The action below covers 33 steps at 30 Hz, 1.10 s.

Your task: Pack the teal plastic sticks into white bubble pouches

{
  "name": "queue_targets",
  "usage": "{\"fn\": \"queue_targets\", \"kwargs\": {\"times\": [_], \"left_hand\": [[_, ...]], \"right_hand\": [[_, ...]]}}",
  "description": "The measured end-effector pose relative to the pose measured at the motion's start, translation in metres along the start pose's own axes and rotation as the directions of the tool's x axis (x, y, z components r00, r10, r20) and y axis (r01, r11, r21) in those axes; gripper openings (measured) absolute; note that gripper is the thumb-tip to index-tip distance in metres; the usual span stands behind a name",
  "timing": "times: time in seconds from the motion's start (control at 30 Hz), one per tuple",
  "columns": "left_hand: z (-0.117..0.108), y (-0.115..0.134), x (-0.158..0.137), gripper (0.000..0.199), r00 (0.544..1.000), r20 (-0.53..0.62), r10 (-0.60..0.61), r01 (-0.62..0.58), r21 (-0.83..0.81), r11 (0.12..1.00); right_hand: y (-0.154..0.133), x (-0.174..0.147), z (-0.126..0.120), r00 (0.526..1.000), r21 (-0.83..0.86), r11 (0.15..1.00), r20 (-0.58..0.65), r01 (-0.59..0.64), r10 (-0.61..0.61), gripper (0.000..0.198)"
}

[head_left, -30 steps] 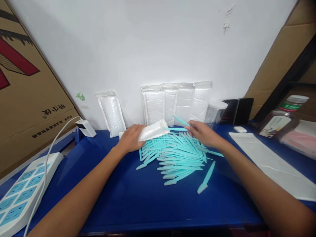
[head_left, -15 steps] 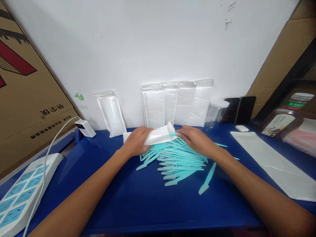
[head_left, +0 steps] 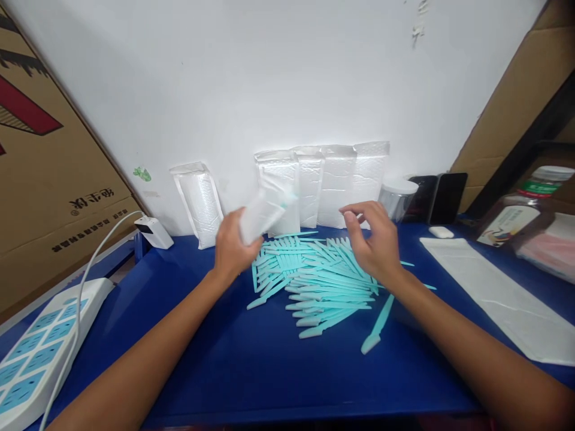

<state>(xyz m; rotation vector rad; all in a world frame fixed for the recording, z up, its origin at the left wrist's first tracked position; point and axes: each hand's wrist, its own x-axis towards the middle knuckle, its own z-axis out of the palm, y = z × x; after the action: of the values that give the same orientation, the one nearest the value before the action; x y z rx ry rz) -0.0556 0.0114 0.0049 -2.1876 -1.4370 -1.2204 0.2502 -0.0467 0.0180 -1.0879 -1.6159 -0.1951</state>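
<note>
My left hand (head_left: 236,242) is closed around a white bubble mailer (head_left: 263,214), tilted with its mouth up to the right and smeared by motion. A bit of teal shows at the mouth. My right hand (head_left: 372,239) is raised over the right side of the pile, thumb and fingers apart, holding nothing. Below both hands spreads a pile of teal eyebrow razors (head_left: 323,281) with pale capped ends. One loose razor (head_left: 378,326) lies apart at the front right.
Several white bubble mailers (head_left: 336,179) lean on the wall, and another mailer (head_left: 197,203) leans farther left. A flat mailer (head_left: 498,293) lies at right. Behind it stand a clear jar (head_left: 398,200), phones (head_left: 447,197) and a bottle (head_left: 521,209). A power strip (head_left: 49,341) lies at left.
My left hand has lifted and tipped the bubble mailer upright, away from the pile. My right hand has let go of the teal razor at the mouth, moved up and right, and opened.
</note>
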Motion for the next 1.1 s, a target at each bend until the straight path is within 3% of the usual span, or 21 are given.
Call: {"fn": "queue_targets", "kwargs": {"times": [0.07,0.13,0.23,0.33,0.4,0.47,0.57,0.67,0.77,0.9,1.0,1.1], "left_hand": [[-0.003,-0.009,0.005,0.057,0.959,-0.148,-0.242,0.24,-0.035,0.97],[-0.004,-0.018,0.01,0.052,0.897,-0.202,-0.394,0.391,-0.055,0.919],[-0.001,-0.026,0.012,0.05,0.856,-0.196,-0.479,0.474,-0.076,0.877],[0.006,-0.025,0.01,0.052,0.869,-0.2,-0.453,0.436,-0.125,0.891],[0.007,-0.022,0.008,0.051,0.91,-0.196,-0.366,0.349,-0.113,0.93],[0.005,-0.017,0.007,0.053,0.966,-0.164,-0.2,0.194,-0.052,0.98],[-0.004,-0.01,0.006,0.058,0.992,-0.021,0.126,-0.125,0.06,0.99],[-0.008,-0.004,0.006,0.06,0.931,0.196,0.307,-0.328,0.085,0.941],[-0.006,-0.004,0.005,0.06,0.887,0.339,0.315,-0.35,0.048,0.935],[0.001,-0.009,0.002,0.06,0.844,0.439,0.308,-0.353,0.022,0.935],[0.002,-0.012,0.002,0.061,0.835,0.46,0.303,-0.354,0.027,0.935],[0.002,-0.013,0.002,0.06,0.828,0.473,0.302,-0.356,0.027,0.934]], "right_hand": [[0.011,0.002,0.0,0.996,-0.082,0.994,0.047,-0.069,0.073,0.026],[0.024,0.001,0.003,0.965,-0.192,0.974,0.206,-0.121,0.161,0.027],[0.038,-0.004,0.009,0.821,-0.355,0.924,0.478,-0.143,0.311,0.031],[0.042,-0.011,0.014,0.69,-0.441,0.888,0.602,-0.13,0.4,0.036],[0.041,-0.014,0.016,0.643,-0.451,0.883,0.639,-0.132,0.422,0.037],[0.04,-0.015,0.016,0.614,-0.442,0.885,0.66,-0.148,0.433,0.039],[0.04,-0.014,0.016,0.599,-0.413,0.894,0.677,-0.172,0.428,0.043],[0.042,-0.013,0.016,0.589,-0.389,0.902,0.69,-0.19,0.421,0.036],[0.044,-0.013,0.016,0.563,-0.369,0.903,0.708,-0.221,0.427,0.03],[0.045,-0.014,0.016,0.534,-0.328,0.914,0.742,-0.238,0.405,0.03],[0.044,-0.014,0.016,0.581,-0.299,0.92,0.714,-0.252,0.391,0.029],[0.043,-0.012,0.016,0.679,-0.27,0.919,0.619,-0.287,0.394,0.026]]}}
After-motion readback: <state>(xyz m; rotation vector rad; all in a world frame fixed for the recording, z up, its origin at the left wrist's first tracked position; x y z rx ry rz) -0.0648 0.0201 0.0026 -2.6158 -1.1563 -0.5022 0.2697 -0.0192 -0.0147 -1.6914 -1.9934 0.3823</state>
